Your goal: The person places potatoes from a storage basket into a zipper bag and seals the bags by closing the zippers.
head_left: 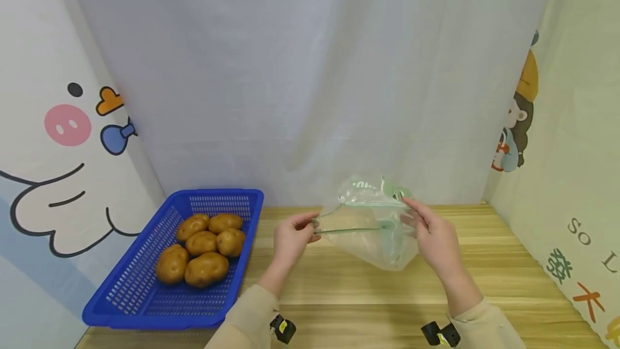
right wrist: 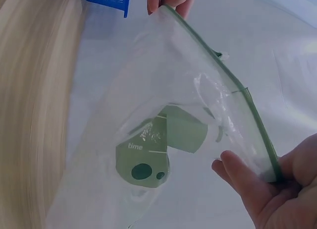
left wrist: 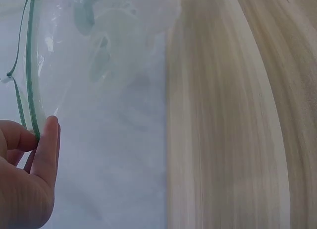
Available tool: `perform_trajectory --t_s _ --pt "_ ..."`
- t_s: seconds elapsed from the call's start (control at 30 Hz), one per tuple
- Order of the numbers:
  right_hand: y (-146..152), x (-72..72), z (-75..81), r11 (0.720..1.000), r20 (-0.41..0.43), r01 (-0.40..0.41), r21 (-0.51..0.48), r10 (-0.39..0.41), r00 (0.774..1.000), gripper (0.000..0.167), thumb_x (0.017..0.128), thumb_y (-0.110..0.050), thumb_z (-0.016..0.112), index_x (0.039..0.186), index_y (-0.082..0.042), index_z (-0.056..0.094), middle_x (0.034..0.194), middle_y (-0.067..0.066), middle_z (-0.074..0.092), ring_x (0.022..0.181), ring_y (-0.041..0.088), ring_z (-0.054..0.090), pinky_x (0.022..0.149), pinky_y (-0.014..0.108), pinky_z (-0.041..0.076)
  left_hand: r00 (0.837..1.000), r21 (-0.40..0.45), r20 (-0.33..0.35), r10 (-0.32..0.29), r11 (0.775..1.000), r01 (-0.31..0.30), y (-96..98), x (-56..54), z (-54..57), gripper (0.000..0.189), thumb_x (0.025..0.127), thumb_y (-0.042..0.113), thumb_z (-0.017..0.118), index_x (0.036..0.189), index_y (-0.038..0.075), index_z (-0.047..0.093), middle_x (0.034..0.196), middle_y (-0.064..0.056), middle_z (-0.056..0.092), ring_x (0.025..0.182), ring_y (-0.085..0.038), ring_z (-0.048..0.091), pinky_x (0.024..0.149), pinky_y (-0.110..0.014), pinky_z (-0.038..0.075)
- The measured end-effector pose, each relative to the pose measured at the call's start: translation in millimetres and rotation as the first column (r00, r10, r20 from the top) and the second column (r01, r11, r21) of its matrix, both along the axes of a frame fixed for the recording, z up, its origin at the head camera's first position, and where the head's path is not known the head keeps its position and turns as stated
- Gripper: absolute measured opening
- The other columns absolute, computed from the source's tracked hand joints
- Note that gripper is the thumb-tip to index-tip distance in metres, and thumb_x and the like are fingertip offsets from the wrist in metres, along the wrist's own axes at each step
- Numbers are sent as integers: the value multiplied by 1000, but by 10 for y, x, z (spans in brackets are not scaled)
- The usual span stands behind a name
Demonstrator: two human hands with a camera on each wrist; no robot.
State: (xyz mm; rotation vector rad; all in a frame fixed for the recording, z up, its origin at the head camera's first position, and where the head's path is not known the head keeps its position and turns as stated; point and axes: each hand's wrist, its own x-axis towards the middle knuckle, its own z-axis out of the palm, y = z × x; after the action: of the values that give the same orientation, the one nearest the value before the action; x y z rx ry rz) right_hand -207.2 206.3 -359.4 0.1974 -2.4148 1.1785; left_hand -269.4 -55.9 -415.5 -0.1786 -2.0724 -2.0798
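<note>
A clear zip-lock bag (head_left: 360,241) with green seal strips and a green print hangs between both hands above the table. Its mouth is partly spread, the two green strips standing apart in the head view. The left hand (head_left: 293,236) pinches one end of the strip between thumb and fingers, also plain in the left wrist view. At the opposite end, the right hand (head_left: 436,236) pinches the bag's other top corner; in the right wrist view its fingers (right wrist: 242,177) lie against the plastic. Nothing shows inside the bag.
On the left, a blue plastic basket (head_left: 164,306) holds several potatoes (head_left: 205,269). Both stand on a wood-grain table (head_left: 349,314). A pale curtain (head_left: 290,79) hangs behind, and printed cartoon panels flank the table on both sides.
</note>
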Motion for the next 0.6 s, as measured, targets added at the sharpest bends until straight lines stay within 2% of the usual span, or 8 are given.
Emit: perform_trajectory --t_s 0.17,0.3,0.4,0.5,0.53,0.6 --pt "4 10 16 997 -10 -9 -77 8 1000 34 104 -2 44 135 2 57 111 29 67 93 41 69 41 23 44 1000 -18 -23 1 1000 -2 -54 12 77 28 85 -14 57 110 -11 70 92 -23 70 68 -24 71 66 -28 59" --pt "5 12 10 996 -30 -9 -93 6 1000 34 105 -4 43 135 2 57 110 28 68 92 39 70 39 22 41 999 -19 -30 -13 1000 12 -83 37 133 27 86 -14 57 111 -11 70 96 -25 70 72 -26 72 68 -29 59" --pt "3 11 22 998 -67 11 -68 -15 998 34 106 -6 44 136 0 58 109 26 69 65 29 70 39 22 39 999 -20 -43 -30 999 29 -92 53 196 27 87 -12 58 111 -11 70 100 -26 69 74 -26 72 69 -30 59" --pt "-13 4 61 999 -117 33 -24 -36 993 34 106 -10 45 136 -3 59 108 24 70 39 18 50 36 22 35 997 -43 -66 -42 998 39 -99 79 290 25 87 -9 61 111 -11 70 100 -25 69 76 -26 71 69 -30 59" --pt "-22 -1 78 999 -133 40 -9 -41 990 34 106 -11 45 135 -3 60 108 24 70 35 17 43 34 22 33 996 -60 -78 -47 997 42 -103 88 323 25 88 -8 62 111 -11 70 100 -24 69 77 -26 71 69 -30 59" --pt "-47 -16 120 999 -170 39 14 -36 985 33 106 -12 46 135 -3 60 108 24 70 38 17 50 32 22 30 993 -109 -102 -55 993 44 -113 112 388 25 88 -5 64 113 -9 70 99 -22 70 81 -27 70 69 -29 59"
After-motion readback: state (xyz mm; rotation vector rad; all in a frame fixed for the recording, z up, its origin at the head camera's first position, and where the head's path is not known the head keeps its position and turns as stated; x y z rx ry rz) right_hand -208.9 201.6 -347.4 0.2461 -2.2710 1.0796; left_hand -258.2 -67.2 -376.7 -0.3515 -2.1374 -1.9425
